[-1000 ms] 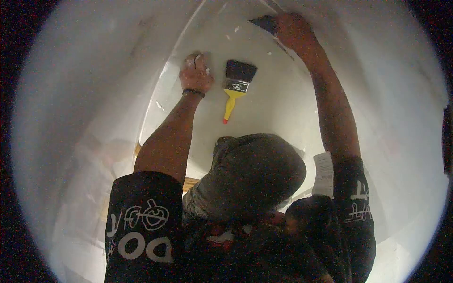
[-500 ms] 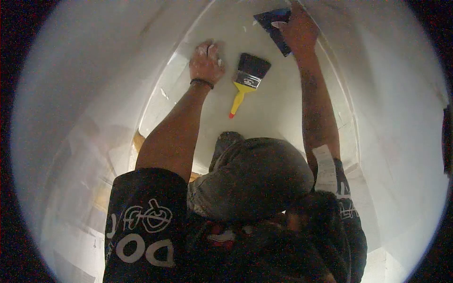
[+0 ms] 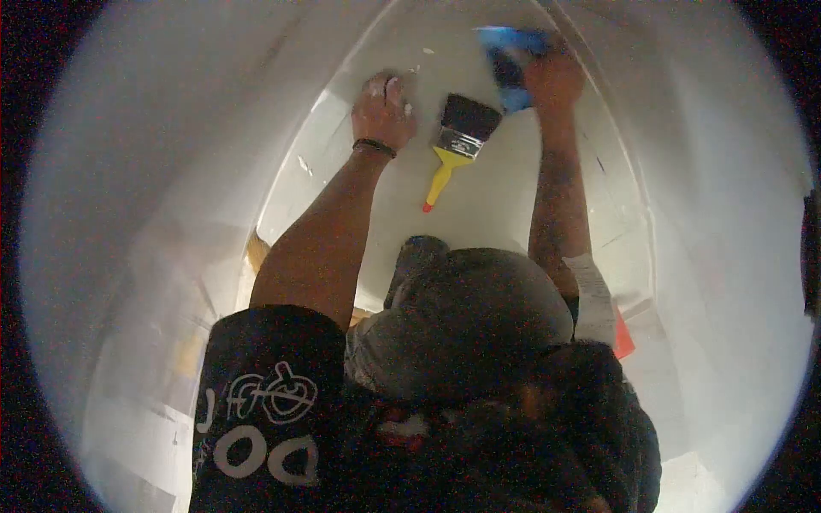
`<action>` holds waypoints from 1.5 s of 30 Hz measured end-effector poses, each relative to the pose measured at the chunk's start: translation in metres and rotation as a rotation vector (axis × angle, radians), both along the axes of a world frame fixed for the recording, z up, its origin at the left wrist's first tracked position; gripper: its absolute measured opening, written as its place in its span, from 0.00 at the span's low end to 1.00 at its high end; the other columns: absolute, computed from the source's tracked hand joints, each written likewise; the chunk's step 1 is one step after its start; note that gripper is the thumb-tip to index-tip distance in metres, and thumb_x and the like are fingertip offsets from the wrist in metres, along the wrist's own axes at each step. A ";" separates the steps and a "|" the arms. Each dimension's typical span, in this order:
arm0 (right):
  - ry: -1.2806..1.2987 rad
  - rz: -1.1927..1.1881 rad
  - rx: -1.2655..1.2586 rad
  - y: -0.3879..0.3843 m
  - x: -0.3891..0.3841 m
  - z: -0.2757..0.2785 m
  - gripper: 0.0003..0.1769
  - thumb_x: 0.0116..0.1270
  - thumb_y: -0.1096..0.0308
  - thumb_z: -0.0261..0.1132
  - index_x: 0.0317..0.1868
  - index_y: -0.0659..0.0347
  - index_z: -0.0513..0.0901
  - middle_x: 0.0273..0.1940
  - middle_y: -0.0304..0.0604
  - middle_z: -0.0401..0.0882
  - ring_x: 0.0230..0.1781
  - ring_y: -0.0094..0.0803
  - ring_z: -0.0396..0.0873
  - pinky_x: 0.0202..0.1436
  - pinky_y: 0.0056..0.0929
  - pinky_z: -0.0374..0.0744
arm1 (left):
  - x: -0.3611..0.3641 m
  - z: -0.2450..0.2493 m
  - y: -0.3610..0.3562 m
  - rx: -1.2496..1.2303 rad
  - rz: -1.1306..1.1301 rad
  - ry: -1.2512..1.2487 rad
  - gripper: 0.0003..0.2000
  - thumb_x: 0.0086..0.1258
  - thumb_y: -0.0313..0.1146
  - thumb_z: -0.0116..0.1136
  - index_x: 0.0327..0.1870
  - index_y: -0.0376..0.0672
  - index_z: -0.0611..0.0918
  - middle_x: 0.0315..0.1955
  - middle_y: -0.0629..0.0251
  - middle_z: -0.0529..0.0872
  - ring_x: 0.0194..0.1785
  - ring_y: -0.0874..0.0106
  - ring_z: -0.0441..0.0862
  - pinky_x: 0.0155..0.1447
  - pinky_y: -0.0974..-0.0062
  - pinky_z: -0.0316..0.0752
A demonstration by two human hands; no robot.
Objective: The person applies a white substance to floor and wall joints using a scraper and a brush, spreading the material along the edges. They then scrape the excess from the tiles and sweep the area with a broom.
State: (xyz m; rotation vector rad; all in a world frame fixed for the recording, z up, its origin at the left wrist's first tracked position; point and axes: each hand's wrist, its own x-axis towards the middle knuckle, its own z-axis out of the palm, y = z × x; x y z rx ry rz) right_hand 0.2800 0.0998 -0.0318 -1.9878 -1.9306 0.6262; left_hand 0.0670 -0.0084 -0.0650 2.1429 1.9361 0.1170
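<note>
Clasping blurred blue tool [image 3: 511, 70] at left side of right grip [image 3: 554, 81], closed on it; curling left grip [image 3: 383, 115], cannot tell around what, if anything; with yellow-handled brush [image 3: 458, 142] between grips, nearer left

Work site, exact kind unclear: pale walls [image 3: 137, 171] at frame's left and right, brush [image 3: 456, 147] near centre on flecked surface [image 3: 483, 209].

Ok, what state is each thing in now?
Yellow-handled, black-bristled paintbrush: lying flat on the pale surface, unheld.
Flat dark blue tool: in the right hand's grip, blurred.
Left hand: curled, white-smeared, palm hidden.
Thin black wristband: worn, left side.
Red item: partly hidden.
</note>
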 end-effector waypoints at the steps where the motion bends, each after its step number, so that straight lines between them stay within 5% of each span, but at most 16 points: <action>1: -0.128 0.073 -0.044 -0.010 -0.005 -0.006 0.34 0.46 0.53 0.70 0.55 0.55 0.72 0.40 0.51 0.80 0.41 0.49 0.79 0.45 0.41 0.77 | 0.001 0.001 0.003 -0.075 0.005 0.002 0.25 0.47 0.38 0.59 0.51 0.50 0.73 0.51 0.65 0.72 0.55 0.62 0.69 0.55 0.63 0.70; 4: -0.242 0.178 -0.201 -0.003 -0.001 0.028 0.29 0.48 0.51 0.67 0.49 0.58 0.76 0.40 0.52 0.80 0.42 0.47 0.79 0.47 0.43 0.76 | 0.004 -0.011 0.009 -0.183 0.040 0.013 0.28 0.46 0.42 0.61 0.53 0.55 0.73 0.53 0.68 0.72 0.60 0.64 0.65 0.59 0.63 0.67; 8: -0.114 -0.186 -0.145 -0.029 0.074 0.051 0.24 0.48 0.53 0.68 0.43 0.59 0.78 0.35 0.49 0.81 0.37 0.44 0.80 0.41 0.37 0.78 | 0.006 0.000 0.008 -0.080 0.040 0.023 0.24 0.48 0.35 0.59 0.50 0.44 0.73 0.49 0.60 0.73 0.52 0.60 0.72 0.52 0.64 0.72; 14: 0.020 -0.195 -0.292 -0.091 0.070 0.030 0.18 0.47 0.61 0.71 0.35 0.61 0.78 0.31 0.50 0.80 0.32 0.44 0.80 0.36 0.34 0.76 | 0.004 -0.010 0.006 0.006 0.063 -0.088 0.23 0.48 0.36 0.59 0.49 0.45 0.72 0.49 0.59 0.72 0.52 0.59 0.72 0.49 0.62 0.73; 18: -0.040 -0.384 -0.106 -0.076 0.112 0.011 0.18 0.49 0.61 0.71 0.36 0.64 0.78 0.34 0.52 0.81 0.34 0.48 0.79 0.38 0.35 0.76 | -0.002 -0.014 0.004 0.019 -0.020 -0.033 0.24 0.48 0.36 0.59 0.50 0.46 0.71 0.50 0.60 0.72 0.52 0.59 0.72 0.49 0.62 0.73; 19: 0.183 -0.362 -0.109 -0.082 0.103 -0.013 0.18 0.48 0.62 0.71 0.36 0.63 0.78 0.33 0.49 0.81 0.33 0.45 0.80 0.38 0.34 0.76 | 0.000 -0.007 0.005 0.024 -0.010 -0.032 0.23 0.49 0.36 0.59 0.50 0.46 0.71 0.50 0.60 0.72 0.52 0.59 0.71 0.50 0.62 0.73; 22: -0.170 -0.082 -0.175 -0.074 0.060 0.012 0.18 0.45 0.68 0.73 0.36 0.63 0.78 0.34 0.45 0.82 0.33 0.34 0.79 0.38 0.30 0.76 | 0.005 -0.001 0.011 0.051 -0.021 -0.032 0.23 0.49 0.36 0.58 0.49 0.47 0.71 0.50 0.61 0.73 0.53 0.60 0.70 0.52 0.63 0.72; 26: 0.168 -0.465 -0.047 -0.073 0.100 0.002 0.19 0.49 0.61 0.67 0.42 0.58 0.77 0.33 0.50 0.81 0.34 0.45 0.80 0.37 0.41 0.78 | 0.004 -0.009 0.006 -0.095 0.124 -0.095 0.23 0.51 0.37 0.57 0.51 0.48 0.73 0.50 0.65 0.74 0.55 0.64 0.70 0.57 0.66 0.68; 30: 0.002 0.154 -0.324 -0.087 0.039 0.059 0.12 0.50 0.67 0.65 0.38 0.54 0.81 0.36 0.47 0.81 0.34 0.41 0.80 0.38 0.39 0.78 | 0.013 0.017 0.016 -0.026 -0.077 0.017 0.24 0.52 0.37 0.55 0.53 0.48 0.72 0.50 0.67 0.75 0.56 0.66 0.70 0.58 0.66 0.67; 32: 0.010 0.013 -0.216 -0.104 0.072 0.068 0.14 0.49 0.69 0.64 0.39 0.52 0.81 0.37 0.46 0.81 0.35 0.41 0.80 0.38 0.38 0.77 | 0.012 0.017 0.019 0.062 -0.120 -0.007 0.20 0.52 0.36 0.54 0.50 0.47 0.75 0.48 0.66 0.78 0.54 0.66 0.72 0.56 0.67 0.70; 35: -0.106 -0.171 -0.093 -0.139 0.096 0.094 0.19 0.46 0.74 0.62 0.42 0.50 0.82 0.37 0.44 0.80 0.38 0.41 0.77 0.39 0.38 0.77 | 0.014 -0.001 0.016 -0.081 0.310 -0.657 0.16 0.51 0.34 0.55 0.44 0.48 0.79 0.45 0.67 0.80 0.52 0.67 0.74 0.54 0.70 0.72; 36: -0.240 -0.240 -0.073 -0.151 0.097 0.097 0.21 0.45 0.75 0.61 0.43 0.50 0.82 0.37 0.44 0.79 0.39 0.42 0.76 0.39 0.37 0.76 | 0.009 -0.006 0.014 -0.096 0.289 -0.667 0.16 0.51 0.34 0.55 0.44 0.48 0.79 0.45 0.67 0.80 0.52 0.67 0.74 0.54 0.70 0.72; 38: -0.216 -0.142 -0.471 -0.194 0.083 0.071 0.33 0.49 0.78 0.55 0.60 0.49 0.70 0.46 0.49 0.73 0.45 0.45 0.72 0.48 0.40 0.74 | 0.005 -0.013 0.011 0.209 -0.008 0.032 0.12 0.50 0.34 0.57 0.38 0.48 0.81 0.42 0.67 0.81 0.50 0.65 0.75 0.55 0.71 0.71; 41: -0.324 -0.102 -0.321 -0.230 0.048 0.036 0.31 0.51 0.75 0.54 0.60 0.58 0.68 0.54 0.57 0.67 0.54 0.54 0.67 0.55 0.49 0.68 | 0.005 -0.020 0.010 0.113 0.001 0.055 0.12 0.49 0.34 0.58 0.37 0.48 0.81 0.42 0.66 0.80 0.53 0.62 0.73 0.56 0.65 0.70; 43: -0.189 -0.171 -0.370 -0.208 0.054 0.075 0.33 0.53 0.73 0.52 0.64 0.58 0.61 0.59 0.61 0.60 0.60 0.59 0.59 0.58 0.57 0.61 | 0.010 0.022 0.031 0.139 -0.062 0.043 0.13 0.49 0.34 0.58 0.38 0.48 0.80 0.44 0.63 0.79 0.54 0.61 0.72 0.56 0.64 0.70; 45: -0.566 -0.284 -0.291 -0.208 0.088 0.043 0.31 0.56 0.71 0.53 0.63 0.63 0.60 0.59 0.61 0.60 0.59 0.57 0.60 0.56 0.59 0.62 | 0.001 0.018 0.032 0.109 -0.038 0.139 0.18 0.49 0.34 0.58 0.44 0.48 0.78 0.47 0.59 0.76 0.54 0.60 0.71 0.57 0.61 0.69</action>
